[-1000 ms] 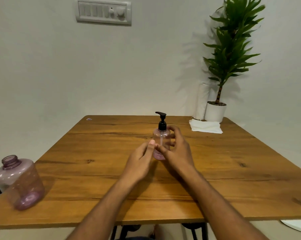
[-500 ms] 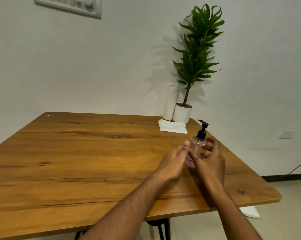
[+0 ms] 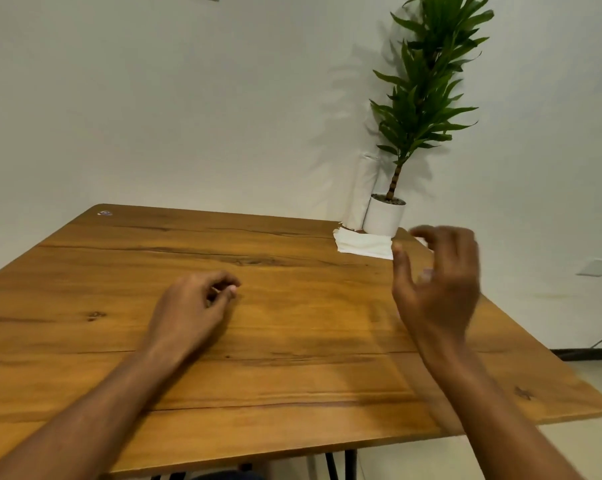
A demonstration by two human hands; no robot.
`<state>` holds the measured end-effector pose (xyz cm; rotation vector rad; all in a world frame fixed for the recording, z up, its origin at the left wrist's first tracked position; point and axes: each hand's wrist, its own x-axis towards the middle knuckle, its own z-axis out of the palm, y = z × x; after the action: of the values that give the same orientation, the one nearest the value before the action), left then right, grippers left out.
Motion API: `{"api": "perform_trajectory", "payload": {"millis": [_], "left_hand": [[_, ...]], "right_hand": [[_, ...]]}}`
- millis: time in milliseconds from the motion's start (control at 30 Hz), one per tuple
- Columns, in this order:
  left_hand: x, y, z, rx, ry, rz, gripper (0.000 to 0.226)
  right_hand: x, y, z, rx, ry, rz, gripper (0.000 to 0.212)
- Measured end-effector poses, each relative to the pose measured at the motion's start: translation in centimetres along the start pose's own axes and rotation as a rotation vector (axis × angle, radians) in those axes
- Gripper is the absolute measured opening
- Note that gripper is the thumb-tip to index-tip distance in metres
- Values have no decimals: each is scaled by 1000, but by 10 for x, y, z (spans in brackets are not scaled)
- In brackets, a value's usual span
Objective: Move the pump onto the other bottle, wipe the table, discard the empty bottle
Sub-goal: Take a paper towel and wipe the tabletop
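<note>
Neither the pump bottle nor the other bottle shows in the head view. My left hand point(image 3: 192, 308) rests low over the middle of the wooden table point(image 3: 292, 368), fingers curled in against the thumb, with nothing in it. My right hand point(image 3: 438, 285) is raised above the table's right side, blurred, fingers spread and empty. A folded white paper towel point(image 3: 363, 245) lies at the far right of the table, just beyond my right hand's fingertips.
A white paper roll point(image 3: 361, 192) and a potted plant point(image 3: 386, 216) stand at the table's far right corner against the wall. A small sticker point(image 3: 104, 213) sits at the far left corner. The table's right edge is close to my right forearm.
The pump bottle that my right hand held is gone from view. My hands have moved apart, the left one curling shut and the right one lifting open toward the paper towel.
</note>
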<state>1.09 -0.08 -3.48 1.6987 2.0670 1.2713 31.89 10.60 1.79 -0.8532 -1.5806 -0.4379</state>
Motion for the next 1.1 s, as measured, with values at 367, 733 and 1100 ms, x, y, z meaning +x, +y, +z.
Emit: {"api": "perform_trajectory", "payload": {"millis": [367,733,1100], "left_hand": [[15,-19,10,20,65,-86,16],[17,-20,14,136,95,-78,19],[15,-20,15,152,100,-84,18]], "right_hand": [[48,44,184,-269,-718,330,25],[37,67,235,-481,-792,309,25],[68,77,233,-227,-574,671,31]]}}
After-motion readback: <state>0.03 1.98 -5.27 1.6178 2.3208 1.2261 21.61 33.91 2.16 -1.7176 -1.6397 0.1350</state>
